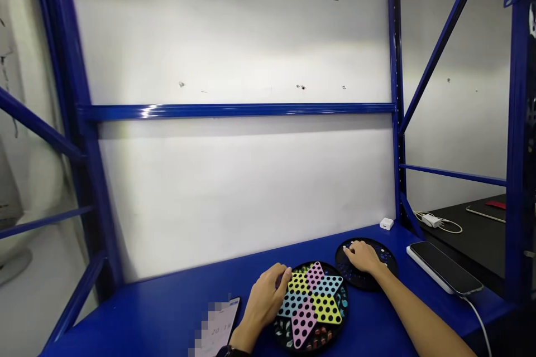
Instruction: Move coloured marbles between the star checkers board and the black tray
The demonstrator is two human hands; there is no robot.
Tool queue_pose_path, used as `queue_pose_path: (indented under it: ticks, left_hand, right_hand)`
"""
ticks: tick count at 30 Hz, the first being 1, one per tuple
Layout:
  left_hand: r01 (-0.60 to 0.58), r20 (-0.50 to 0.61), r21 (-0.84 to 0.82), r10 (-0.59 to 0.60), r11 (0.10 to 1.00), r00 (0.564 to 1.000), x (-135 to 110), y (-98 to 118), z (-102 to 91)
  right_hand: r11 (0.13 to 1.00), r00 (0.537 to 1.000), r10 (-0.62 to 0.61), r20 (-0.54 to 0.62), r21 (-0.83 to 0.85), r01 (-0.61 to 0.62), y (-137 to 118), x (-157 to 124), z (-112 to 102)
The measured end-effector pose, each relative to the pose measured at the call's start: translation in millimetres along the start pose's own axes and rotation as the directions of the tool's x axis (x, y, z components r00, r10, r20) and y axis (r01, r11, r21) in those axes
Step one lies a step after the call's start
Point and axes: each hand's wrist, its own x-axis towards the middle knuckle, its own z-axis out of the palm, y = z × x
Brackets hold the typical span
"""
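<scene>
A round black Chinese checkers board (312,307) with a star of yellow, pink and light-blue points lies on the blue bench. My left hand (266,298) rests on its left rim, fingers curled against the edge. Just right of it is a second black round tray (381,265) with small marbles in it. My right hand (362,256) lies on that tray, fingers bent down among the marbles. Whether either hand has a marble in it is hidden.
A phone (218,329) lies at the near left by my left wrist. Another phone (446,268) sits on a white pad at the right with a cable. A small white charger (386,223) stands by the wall. Blue rack posts frame the bench (167,312).
</scene>
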Motion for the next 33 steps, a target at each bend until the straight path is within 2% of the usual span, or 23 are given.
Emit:
queue_pose_path:
  ticks: [3,6,8,10,12,15,22,30,33]
  left_hand:
    - [0.000,0.009,-0.001,0.000,1.000,1.000,0,-1,0.7]
    - [-0.004,0.017,0.005,0.004,1.000,1.000,-1,0,0.2]
    - [-0.009,0.022,0.001,0.009,1.000,1.000,-1,2,-0.7]
    - [-0.015,0.031,-0.016,0.015,1.000,0.999,-2,2,-1.4]
    - [-0.017,0.038,-0.033,0.018,0.999,0.999,-2,2,-1.5]
    - [-0.024,0.033,-0.045,0.026,0.999,0.999,-1,-2,-0.3]
    - [-0.050,0.015,-0.035,0.051,0.998,0.999,-1,-3,0.2]
    - [-0.068,0.016,-0.060,0.069,0.996,0.997,1,-4,0.8]
    - [-0.068,0.019,-0.077,0.069,0.995,0.997,1,-5,1.1]
  right_hand:
    - [0.999,0.999,-0.041,-0.011,-0.028,0.041,-9,-7,-1]
    - [0.989,0.991,-0.134,-0.013,0.059,0.134,-34,-14,1]
    - [0.966,0.969,-0.237,0.063,0.124,0.228,-50,-20,3]
    - [0.951,0.944,-0.293,0.150,0.149,0.271,-62,-25,7]
    - [0.954,0.933,-0.288,0.216,0.145,0.261,-67,-28,11]
    - [0.956,0.923,-0.286,0.256,0.137,0.258,-67,-28,15]
    - [0.953,0.927,-0.303,0.222,0.089,0.290,-65,-26,14]
    - [0.945,0.937,-0.310,0.162,0.160,0.285,-61,-20,22]
    - [0.950,0.952,-0.291,0.095,0.146,0.276,-60,-18,20]
